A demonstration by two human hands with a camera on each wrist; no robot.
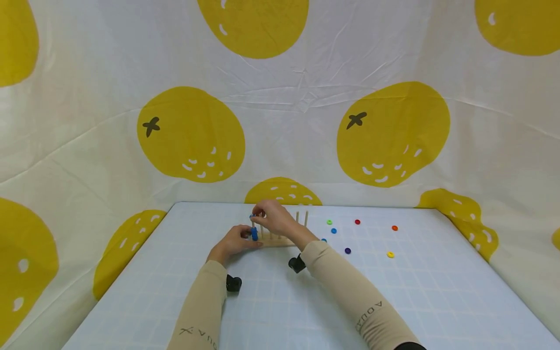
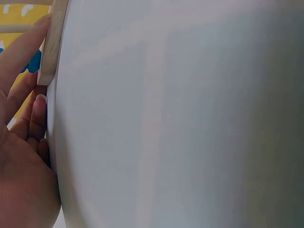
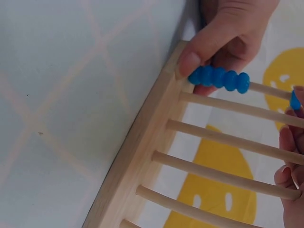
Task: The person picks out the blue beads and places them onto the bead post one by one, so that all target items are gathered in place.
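A wooden peg rack [image 3: 137, 130] has a row of upright pegs along its base. Several blue rings [image 3: 218, 78] are stacked low on its leftmost peg. My left hand [image 1: 236, 241] grips the left end of the base, thumb along the front edge, as the left wrist view also shows on the base [image 2: 53, 45]. Up at the top of that same peg, my right hand [image 1: 273, 217] pinches another blue ring [image 3: 295, 100], apart from the stack. The other pegs in the right wrist view carry no rings.
Right of the rack, loose rings lie on the white table [image 1: 437, 291]: green [image 1: 329, 222], blue [image 1: 334, 231], red [image 1: 357, 221], orange [image 1: 395, 228], purple [image 1: 347, 251] and yellow [image 1: 390, 254]. Another blue one sits by the right forearm. A fruit-patterned curtain [image 1: 284, 121] hangs behind.
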